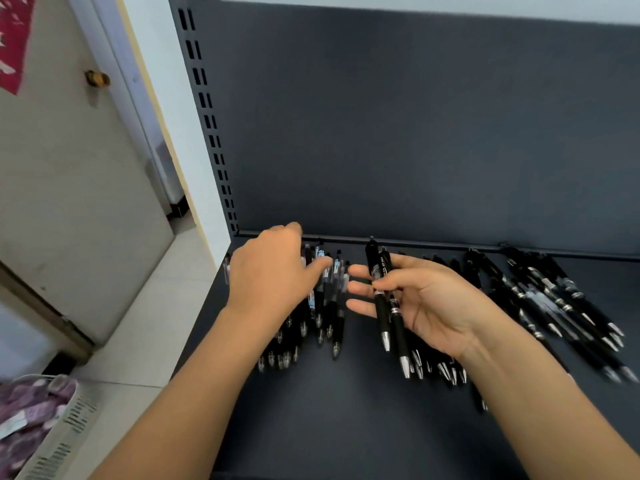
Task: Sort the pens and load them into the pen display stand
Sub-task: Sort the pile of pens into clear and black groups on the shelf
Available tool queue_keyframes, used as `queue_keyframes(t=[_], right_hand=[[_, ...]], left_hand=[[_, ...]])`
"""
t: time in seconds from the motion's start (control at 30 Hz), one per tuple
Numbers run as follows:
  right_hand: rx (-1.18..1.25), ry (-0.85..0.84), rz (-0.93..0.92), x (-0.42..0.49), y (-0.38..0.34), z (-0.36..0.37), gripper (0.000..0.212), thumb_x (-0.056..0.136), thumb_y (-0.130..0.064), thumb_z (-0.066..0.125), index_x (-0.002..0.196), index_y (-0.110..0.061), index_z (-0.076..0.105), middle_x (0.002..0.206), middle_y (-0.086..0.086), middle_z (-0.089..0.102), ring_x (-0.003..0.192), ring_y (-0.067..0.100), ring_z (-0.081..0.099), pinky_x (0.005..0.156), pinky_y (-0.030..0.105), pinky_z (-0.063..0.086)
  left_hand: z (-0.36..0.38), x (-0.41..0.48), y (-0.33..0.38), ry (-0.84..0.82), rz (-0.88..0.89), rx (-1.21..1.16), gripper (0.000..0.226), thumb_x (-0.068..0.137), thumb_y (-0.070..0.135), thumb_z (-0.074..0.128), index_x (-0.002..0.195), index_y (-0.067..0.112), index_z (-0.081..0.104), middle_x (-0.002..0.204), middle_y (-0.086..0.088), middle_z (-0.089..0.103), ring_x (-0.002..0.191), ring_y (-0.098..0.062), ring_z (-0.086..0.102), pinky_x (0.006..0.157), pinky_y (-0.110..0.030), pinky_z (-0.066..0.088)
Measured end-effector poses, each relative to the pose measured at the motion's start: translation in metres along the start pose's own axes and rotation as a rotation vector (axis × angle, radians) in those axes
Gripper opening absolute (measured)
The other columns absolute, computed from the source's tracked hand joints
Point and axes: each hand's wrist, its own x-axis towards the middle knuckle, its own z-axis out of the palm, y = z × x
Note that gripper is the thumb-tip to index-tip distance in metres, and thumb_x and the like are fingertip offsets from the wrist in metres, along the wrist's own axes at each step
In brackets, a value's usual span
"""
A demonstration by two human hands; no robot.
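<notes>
Off the left end of the shelf [346, 410]: a door [69, 202], and lower down a basket [59, 427] with purple contents. Neither bears on the work.

Left end of shelf: left pile [325, 320] of pens, some with blue-marked barrels, tips toward the person. The left hand [270, 271] is over this pile, back uppermost and thumb stretched right. Its fingertips are hidden behind the hand, so whether they grip a pen cannot be told.

Middle of shelf: right hand [426, 299], palm up and raised above the deck. The thumb pins two held pens [382, 306], both black, across fingers that are otherwise straight. Beneath the wrist lies a mid pile [440, 370] of black pens.

Right end of shelf: right pile [554, 299], black pens fanned at a slant and blurred.

No display stand is in view; all pens seen are on the shelf or in hand.

Assessment: sorting is in progress and loading has not begun. The step in hand appears to be picking matching pens from the left pile. Recommendations: compare barrel markings before adding to the held pair, keep all tips one way, hold the thumb firm so the pair does not splay, and lift rather than rake, since the piles lie close and could mix.
</notes>
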Motion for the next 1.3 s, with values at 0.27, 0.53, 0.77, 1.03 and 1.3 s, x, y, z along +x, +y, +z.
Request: queue_keyframes(t=[0.27, 0.53, 0.77, 1.03, 1.3], right_hand=[[-0.136, -0.114, -0.093, -0.024, -0.020, -0.026, 0.043, 0.083, 0.017, 0.047, 0.120, -0.002, 0.058, 0.118, 0.015, 0.067, 0.108, 0.029, 0.065, 0.083, 0.045, 0.057], [-0.198, -0.072, -0.243, -0.039, -0.045, -0.067, 0.045, 0.088, 0.017, 0.045, 0.126, -0.006, 0.055, 0.119, 0.009, 0.067, 0.109, 0.021, 0.065, 0.085, 0.044, 0.055], [-0.252, 0.149, -0.296, -0.026, -0.051, -0.102, 0.069, 0.079, 0.016, 0.063, 0.138, -0.013, 0.043, 0.114, 0.006, 0.064, 0.095, 0.023, 0.069, 0.070, 0.034, 0.060], [-0.647, 0.138, -0.233, -0.021, -0.045, -0.114, 0.062, 0.078, 0.010, 0.068, 0.129, -0.020, 0.052, 0.129, -0.004, 0.053, 0.108, 0.011, 0.060, 0.076, 0.026, 0.058], [-1.217, 0.511, -0.475, -0.030, -0.056, -0.137, 0.035, 0.083, -0.014, 0.068, 0.112, -0.030, 0.060, 0.103, -0.016, 0.062, 0.083, 0.003, 0.062, 0.075, 0.016, 0.046]], left_hand=[[0.009, -0.001, 0.062, -0.280, -0.035, -0.753, 0.029, 0.078, 0.042, 0.074, 0.098, 0.021, 0.072, 0.084, 0.009, 0.072, 0.082, -0.004, 0.068, 0.082, -0.033, 0.056], [0.022, 0.006, 0.130, -0.307, -0.159, -1.175, 0.035, 0.080, -0.001, 0.072, 0.113, 0.007, 0.063, 0.103, -0.009, 0.072, 0.089, -0.022, 0.071, 0.085, -0.039, 0.057], [0.037, 0.008, 0.141, -0.147, -0.195, -1.156, 0.034, 0.078, -0.003, 0.071, 0.104, 0.017, 0.064, 0.106, -0.004, 0.067, 0.077, -0.021, 0.070, 0.068, -0.029, 0.059], [0.054, 0.003, 0.134, -0.169, -0.053, -0.557, 0.039, 0.071, 0.038, 0.081, 0.105, 0.029, 0.064, 0.091, 0.015, 0.066, 0.059, -0.003, 0.061, 0.062, -0.015, 0.046], [0.058, -0.013, 0.132, -0.223, 0.098, -0.124, 0.076, 0.081, 0.070, 0.041, 0.143, 0.026, 0.038, 0.148, 0.007, 0.037, 0.140, -0.016, 0.022, 0.115, -0.038, 0.023]])
